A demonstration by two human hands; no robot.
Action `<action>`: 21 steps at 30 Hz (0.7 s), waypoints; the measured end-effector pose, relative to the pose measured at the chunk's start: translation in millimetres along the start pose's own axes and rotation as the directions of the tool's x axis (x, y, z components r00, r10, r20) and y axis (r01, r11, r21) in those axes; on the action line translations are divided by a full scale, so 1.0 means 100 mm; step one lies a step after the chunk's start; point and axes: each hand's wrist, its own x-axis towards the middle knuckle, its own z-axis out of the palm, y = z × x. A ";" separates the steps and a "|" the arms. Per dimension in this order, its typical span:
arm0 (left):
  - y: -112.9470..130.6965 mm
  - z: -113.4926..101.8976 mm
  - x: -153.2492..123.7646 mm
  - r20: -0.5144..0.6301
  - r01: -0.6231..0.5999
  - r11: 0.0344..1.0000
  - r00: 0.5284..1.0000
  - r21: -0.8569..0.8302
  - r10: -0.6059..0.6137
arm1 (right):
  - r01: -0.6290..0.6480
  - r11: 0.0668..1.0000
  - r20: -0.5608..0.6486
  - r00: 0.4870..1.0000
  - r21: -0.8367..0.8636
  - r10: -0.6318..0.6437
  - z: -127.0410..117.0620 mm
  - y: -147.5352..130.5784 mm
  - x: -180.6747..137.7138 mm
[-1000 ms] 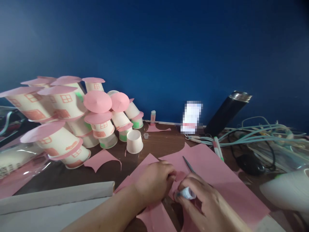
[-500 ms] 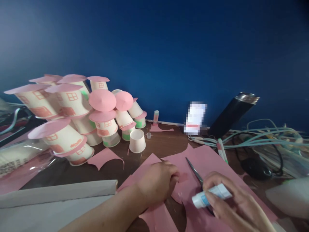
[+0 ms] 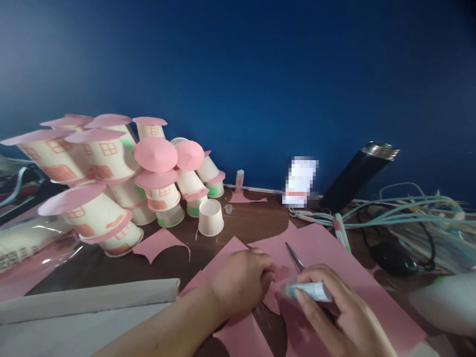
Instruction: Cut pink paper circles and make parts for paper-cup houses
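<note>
My right hand point(image 3: 334, 307) grips a white and blue glue stick point(image 3: 310, 291), held nearly level between thumb and fingers. Its left end is blurred and points toward my left hand point(image 3: 245, 280). That hand is closed, its curled fingers on a cut piece of pink paper point(image 3: 273, 300); the fingertips are partly hidden. Scissors point(image 3: 294, 255) lie on a large pink sheet point(image 3: 316, 243), their handles covered by my right hand. More pink paper point(image 3: 243, 337) lies below my left wrist.
Stacked paper cups with pink paper roofs point(image 3: 156, 154) crowd the left. A plain upturned cup point(image 3: 210, 218), a small cap point(image 3: 228, 208) and a small tube point(image 3: 240, 181) stand beyond my hands. A phone point(image 3: 300, 181), black flask point(image 3: 357, 173), cables point(image 3: 401, 215) and markers point(image 3: 342, 232) are right.
My right hand has brought the glue stick leftward and slightly up, closer to my left hand, and turned it closer to level. My left hand stays almost where it was.
</note>
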 end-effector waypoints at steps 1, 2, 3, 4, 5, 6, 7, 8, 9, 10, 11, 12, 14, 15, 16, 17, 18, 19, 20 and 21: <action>0.00 0.00 0.00 0.000 0.004 1.000 1.000 -0.004 -0.004 | -0.008 1.000 -0.002 1.000 -0.012 0.007 0.00 0.01 0.00; 0.00 0.00 0.00 0.002 0.009 1.000 1.000 -0.005 -0.009 | -0.014 1.000 -0.007 1.000 -0.023 0.014 -0.01 0.02 0.00; 0.00 -0.01 0.01 0.003 0.015 1.000 1.000 -0.006 -0.015 | -0.022 0.999 -0.010 1.000 -0.032 0.022 -0.01 0.04 0.00; -0.01 -0.01 0.01 0.007 0.020 1.000 1.000 -0.006 -0.020 | -0.028 0.999 -0.018 0.999 -0.040 0.027 -0.01 0.05 0.00; -0.01 -0.01 0.01 0.009 0.024 1.000 1.000 -0.005 -0.024 | -0.028 0.999 -0.026 0.999 -0.046 0.027 0.00 0.06 0.01; -0.01 -0.01 0.01 0.011 0.025 1.000 1.000 -0.005 -0.025 | -0.021 0.998 -0.037 0.999 -0.052 0.019 0.01 0.07 0.01; -0.01 -0.01 0.01 0.013 0.025 1.000 1.000 -0.006 -0.025 | -0.006 0.998 -0.052 0.999 -0.056 0.003 0.02 0.08 0.02; -0.02 -0.01 0.01 0.015 0.024 1.000 1.000 -0.006 -0.024 | 0.012 0.998 -0.064 0.998 -0.057 -0.016 0.03 0.08 0.02; -0.02 -0.02 0.01 0.017 0.021 1.000 1.000 -0.005 -0.021 | 0.032 0.998 -0.072 0.997 -0.056 -0.036 0.05 0.08 0.02; -0.02 -0.02 0.01 0.019 0.019 1.000 1.000 0.001 -0.019 | 0.050 0.997 -0.077 0.996 -0.052 -0.054 0.07 0.08 0.03; -0.02 -0.02 0.01 0.020 0.017 1.000 1.000 0.013 -0.018 | 0.061 0.997 -0.076 0.995 -0.050 -0.064 0.08 0.08 0.03; -0.01 -0.02 0.01 0.022 0.017 0.999 1.000 0.031 -0.018 | 0.066 0.997 -0.073 0.995 -0.050 -0.069 0.10 0.07 0.03; 0.00 -0.03 0.01 0.027 0.018 0.998 0.999 0.068 -0.020 | 0.066 0.996 -0.075 0.995 -0.061 -0.071 0.12 0.06 0.04; 0.00 -0.03 0.01 0.031 0.018 0.997 0.999 0.080 -0.021 | 0.064 0.996 -0.080 0.994 -0.070 -0.070 0.12 0.05 0.05; 0.01 -0.03 0.01 0.037 0.019 0.996 0.999 0.085 -0.022 | 0.063 0.995 -0.082 0.994 -0.079 -0.070 0.13 0.05 0.05; 0.02 -0.04 0.01 0.042 0.019 0.996 0.999 0.084 -0.022 | 0.065 0.994 -0.081 0.994 -0.087 -0.073 0.13 0.05 0.06; 0.02 -0.04 0.01 0.046 0.018 0.997 0.999 0.081 -0.022 | 0.069 0.993 -0.079 0.994 -0.096 -0.076 0.13 0.05 0.06; 0.02 -0.04 0.00 0.050 0.018 0.997 0.999 0.080 -0.022 | 0.072 0.992 -0.075 0.994 -0.105 -0.081 0.13 0.06 0.06; 0.02 -0.04 0.00 0.053 0.018 0.997 0.998 0.080 -0.022 | 0.076 0.990 -0.071 0.994 -0.117 -0.085 0.14 0.07 0.07; 0.02 -0.04 0.00 0.054 0.021 0.996 0.998 0.083 -0.026 | 0.079 0.988 -0.071 0.994 -0.130 -0.088 0.15 0.08 0.07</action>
